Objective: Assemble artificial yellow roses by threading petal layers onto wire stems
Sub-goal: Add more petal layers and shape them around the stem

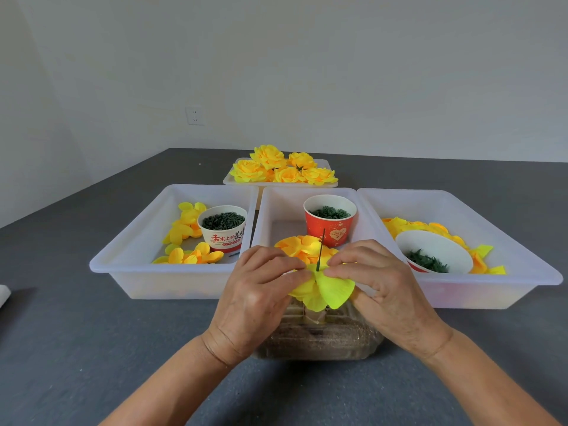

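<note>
A thin dark wire stem (321,249) stands upright from a clear plastic box (319,342) in front of me. A bright yellow petal layer (329,290) is threaded on it, low on the wire. My left hand (258,299) pinches the layer from the left, and my right hand (381,287) pinches it from the right, fingertips almost meeting at the wire. Loose orange-yellow petals (302,245) lie in the middle tray (267,210) just behind the hands.
A left tray (129,265) holds petals and a white cup of dark green rings (222,227). A red cup (330,219) stands in the middle tray. A right tray (522,256) holds petals and a tipped bowl of green pieces (433,253). Finished roses (282,167) fill a far tray.
</note>
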`<action>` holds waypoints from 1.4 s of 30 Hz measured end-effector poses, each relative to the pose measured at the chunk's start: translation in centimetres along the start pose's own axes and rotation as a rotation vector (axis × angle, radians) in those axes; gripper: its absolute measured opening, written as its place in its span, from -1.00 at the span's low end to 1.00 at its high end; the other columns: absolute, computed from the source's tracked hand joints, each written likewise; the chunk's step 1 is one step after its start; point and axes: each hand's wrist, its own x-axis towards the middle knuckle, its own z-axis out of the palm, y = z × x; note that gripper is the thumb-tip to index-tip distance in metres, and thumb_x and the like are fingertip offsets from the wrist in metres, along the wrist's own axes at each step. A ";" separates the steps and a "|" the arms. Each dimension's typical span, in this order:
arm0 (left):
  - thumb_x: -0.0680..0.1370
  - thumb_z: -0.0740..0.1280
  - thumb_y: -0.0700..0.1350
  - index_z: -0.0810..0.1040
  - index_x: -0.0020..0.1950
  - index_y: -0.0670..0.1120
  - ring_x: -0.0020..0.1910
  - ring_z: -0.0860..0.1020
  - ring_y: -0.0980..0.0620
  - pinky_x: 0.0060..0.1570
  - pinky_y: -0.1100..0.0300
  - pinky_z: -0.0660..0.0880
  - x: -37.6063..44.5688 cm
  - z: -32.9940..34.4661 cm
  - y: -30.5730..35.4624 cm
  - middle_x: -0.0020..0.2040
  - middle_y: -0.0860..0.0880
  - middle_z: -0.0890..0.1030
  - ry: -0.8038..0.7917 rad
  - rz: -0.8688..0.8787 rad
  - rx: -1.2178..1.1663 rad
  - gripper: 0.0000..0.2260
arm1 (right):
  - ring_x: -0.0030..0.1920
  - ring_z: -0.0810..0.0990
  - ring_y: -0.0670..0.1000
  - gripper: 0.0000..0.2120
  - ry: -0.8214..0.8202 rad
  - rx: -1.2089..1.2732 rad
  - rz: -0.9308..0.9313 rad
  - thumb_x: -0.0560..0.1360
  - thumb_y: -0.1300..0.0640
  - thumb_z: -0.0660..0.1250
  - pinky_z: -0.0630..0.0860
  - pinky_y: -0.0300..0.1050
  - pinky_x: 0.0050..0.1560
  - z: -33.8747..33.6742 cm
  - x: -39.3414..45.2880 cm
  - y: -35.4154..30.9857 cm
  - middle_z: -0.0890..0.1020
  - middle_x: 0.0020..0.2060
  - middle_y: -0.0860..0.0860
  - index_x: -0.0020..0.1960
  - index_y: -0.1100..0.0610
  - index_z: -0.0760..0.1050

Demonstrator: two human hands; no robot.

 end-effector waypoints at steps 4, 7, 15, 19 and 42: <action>0.51 0.25 -0.19 0.68 -0.02 -0.14 -0.03 0.52 0.02 -0.05 0.08 0.46 0.0 0.1 0.0 -0.03 0.00 0.67 0.007 -0.007 -0.020 -0.80 | -0.04 0.58 0.07 -0.71 -0.005 0.017 -0.007 0.28 0.42 0.36 0.55 0.10 -0.11 0.2 -0.2 0.1 0.67 -0.11 0.00 -0.06 0.20 0.67; 0.51 0.25 -0.19 0.68 -0.02 -0.15 -0.02 0.55 0.01 -0.06 0.08 0.49 -0.1 0.2 0.1 -0.04 -0.01 0.67 0.001 -0.026 -0.052 -0.79 | -0.03 0.58 0.08 -0.67 -0.003 0.046 0.009 0.25 0.45 0.33 0.56 0.09 -0.09 0.2 -0.3 0.2 0.67 -0.10 0.01 -0.05 0.21 0.67; 0.52 0.23 -0.21 0.68 -0.03 -0.16 0.00 0.51 0.00 -0.03 0.14 0.44 0.3 -0.1 0.2 -0.02 -0.02 0.67 -0.036 0.019 -0.020 -0.78 | 0.15 0.52 -0.08 -0.67 -0.071 0.179 0.204 0.27 0.25 0.29 0.42 -0.25 0.19 -1.5 0.2 -0.9 0.65 0.00 -0.10 -0.01 0.10 0.66; 0.50 0.27 -0.23 0.67 -0.05 -0.15 0.00 0.51 0.00 -0.02 0.12 0.43 0.5 -0.2 0.0 -0.01 -0.02 0.66 -0.037 0.053 0.014 -0.82 | 0.07 0.53 -0.25 -0.89 0.056 0.344 0.450 0.43 0.10 0.36 0.40 -0.39 0.07 -1.3 1.7 -1.3 0.66 -0.11 -0.23 -0.15 -0.05 0.66; 0.47 0.24 0.01 0.68 0.01 -0.11 0.06 0.54 0.12 0.08 0.23 0.44 0.7 -2.1 0.3 0.04 0.06 0.65 -0.193 -0.216 -0.340 -0.70 | 0.02 0.57 -0.29 -0.70 -0.150 0.527 0.612 0.43 0.23 0.42 0.47 -0.26 0.09 0.7 1.2 -0.6 0.64 -0.18 -0.34 -0.24 -0.20 0.62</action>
